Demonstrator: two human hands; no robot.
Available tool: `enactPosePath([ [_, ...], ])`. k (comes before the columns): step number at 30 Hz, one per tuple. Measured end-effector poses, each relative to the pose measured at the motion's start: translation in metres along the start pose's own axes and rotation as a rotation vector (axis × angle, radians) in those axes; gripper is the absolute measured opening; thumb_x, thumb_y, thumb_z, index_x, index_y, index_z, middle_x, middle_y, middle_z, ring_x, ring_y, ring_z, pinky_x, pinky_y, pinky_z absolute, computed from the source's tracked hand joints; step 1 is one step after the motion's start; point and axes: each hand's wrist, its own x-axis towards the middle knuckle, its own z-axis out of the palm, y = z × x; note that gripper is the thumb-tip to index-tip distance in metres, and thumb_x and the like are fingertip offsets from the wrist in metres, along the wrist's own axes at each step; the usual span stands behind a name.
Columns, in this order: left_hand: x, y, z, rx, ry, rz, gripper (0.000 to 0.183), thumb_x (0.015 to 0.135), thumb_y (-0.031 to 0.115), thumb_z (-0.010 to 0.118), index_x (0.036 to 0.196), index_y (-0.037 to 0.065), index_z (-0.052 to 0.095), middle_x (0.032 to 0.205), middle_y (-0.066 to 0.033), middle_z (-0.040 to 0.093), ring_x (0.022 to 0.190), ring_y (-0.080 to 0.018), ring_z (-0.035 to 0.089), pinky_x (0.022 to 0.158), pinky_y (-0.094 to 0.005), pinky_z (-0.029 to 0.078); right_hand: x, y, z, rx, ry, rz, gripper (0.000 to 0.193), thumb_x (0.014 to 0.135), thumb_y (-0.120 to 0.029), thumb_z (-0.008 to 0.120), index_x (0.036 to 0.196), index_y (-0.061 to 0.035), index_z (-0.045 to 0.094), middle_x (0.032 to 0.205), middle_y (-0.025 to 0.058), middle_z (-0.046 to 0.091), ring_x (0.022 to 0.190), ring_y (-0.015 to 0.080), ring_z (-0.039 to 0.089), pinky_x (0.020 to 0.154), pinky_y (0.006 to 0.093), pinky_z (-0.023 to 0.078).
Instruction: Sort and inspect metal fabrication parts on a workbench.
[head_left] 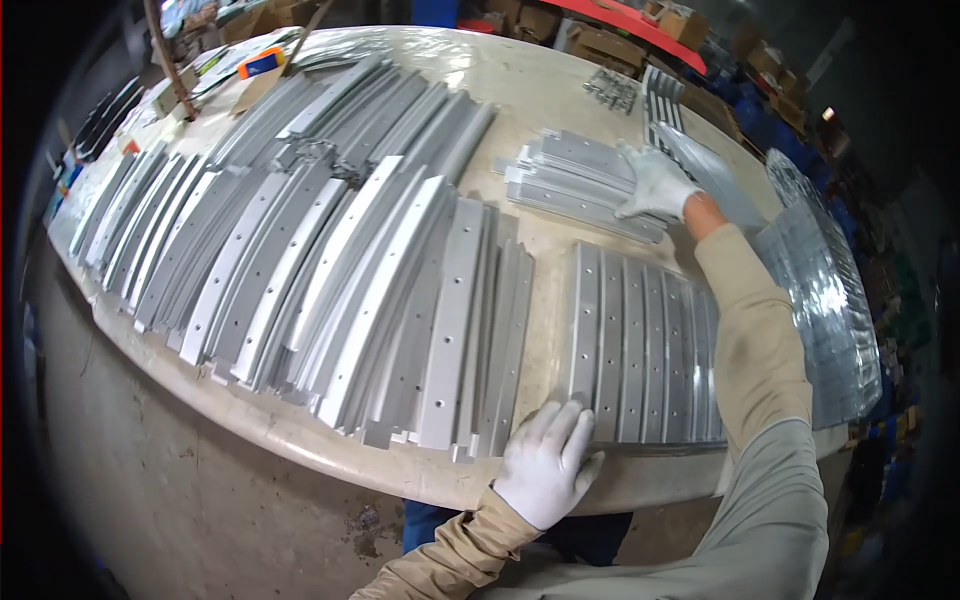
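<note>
Left hand (545, 462): thumb apart, nothing visibly held, near table (650, 480) edge by the neat strip row (640, 345), maybe keeping it square
Right hand (658, 185): spread over the far strip stack (570, 185), can't tell if gripping
Big pile (325, 250): left, kinda loose, probably parked within reach
Cardboard box (605, 47): far right, contents too murky

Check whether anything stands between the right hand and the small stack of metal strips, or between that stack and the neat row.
Nothing visible: the right hand touches the right end of the small stack, and only tabletop shows between it and the neat row.
</note>
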Motion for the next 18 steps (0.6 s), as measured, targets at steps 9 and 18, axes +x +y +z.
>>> enactPosePath([
  [9, -0.002, 0.0, -0.001, -0.027, -0.009, -0.035, 0.05, 0.075, 0.015, 0.075, 0.118, -0.005, 0.058, 0.116, -0.0199, 0.059, 0.102, -0.0381, 0.062, 0.083, -0.0451, 0.055, -0.023, -0.029, -0.013, -0.121, -0.012, 0.127, 0.117, 0.06, -0.043, 0.09, 0.152, 0.0026, 0.034, 0.136, 0.031, 0.052, 0.129, 0.0443, 0.051, 0.111, 0.0436, 0.043],
  [18, -0.006, -0.001, 0.004, 0.006, 0.045, 0.013, 0.05, 0.075, 0.016, 0.075, 0.118, -0.004, 0.058, 0.118, -0.0202, 0.059, 0.109, -0.0397, 0.061, 0.087, -0.0452, 0.055, -0.031, -0.042, -0.016, -0.264, 0.047, 0.127, 0.11, 0.066, -0.047, 0.081, 0.152, 0.0014, 0.034, 0.126, 0.0243, 0.057, 0.116, 0.0379, 0.061, 0.1, 0.0413, 0.05],
])
